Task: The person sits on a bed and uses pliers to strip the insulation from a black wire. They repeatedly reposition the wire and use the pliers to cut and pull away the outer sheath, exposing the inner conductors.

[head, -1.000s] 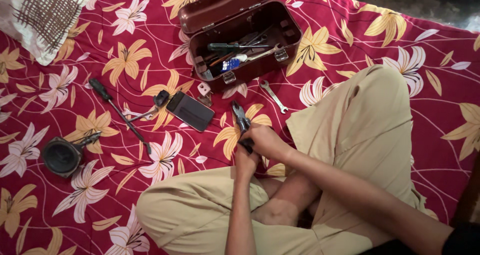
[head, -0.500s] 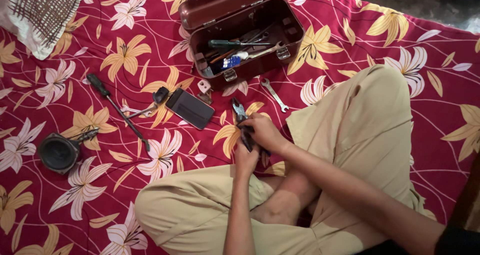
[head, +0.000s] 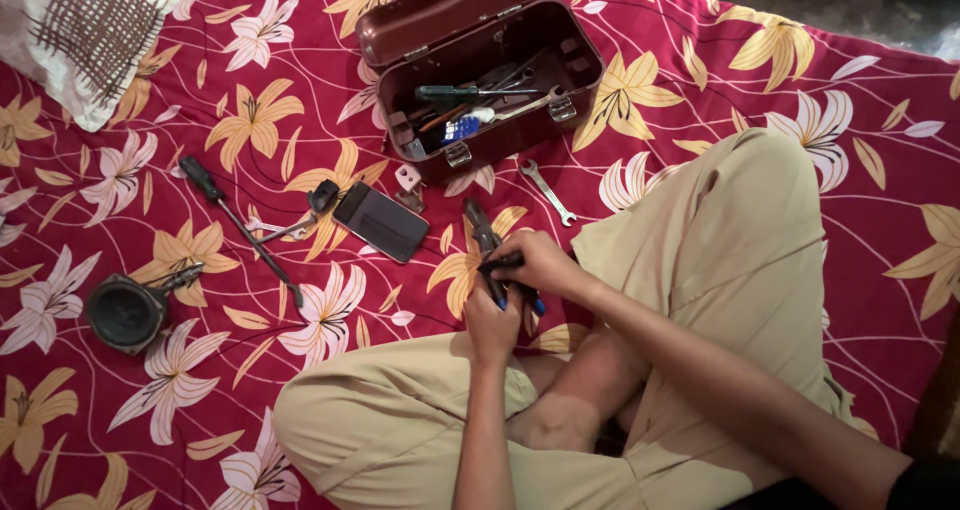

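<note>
I sit cross-legged on a red floral cloth (head: 700,80). Both hands meet in front of my knees on a pair of pliers (head: 484,232) with blue-tipped handles. My right hand (head: 540,265) wraps the handles and also pinches a thin black piece against them. My left hand (head: 492,322) grips the lower ends of the handles from below. The grey jaws stick out past my fingers toward an open brown toolbox (head: 480,70).
The toolbox holds a green-handled screwdriver (head: 455,93) and other tools. A wrench (head: 547,192) lies beside it. A dark phone (head: 380,222), a long screwdriver (head: 240,228), a small black part (head: 322,196), and a round black speaker (head: 125,313) lie at the left. A pillow (head: 90,30) sits top left.
The hands stay together on the pliers and have shifted only slightly. Nothing on the cloth has moved.
</note>
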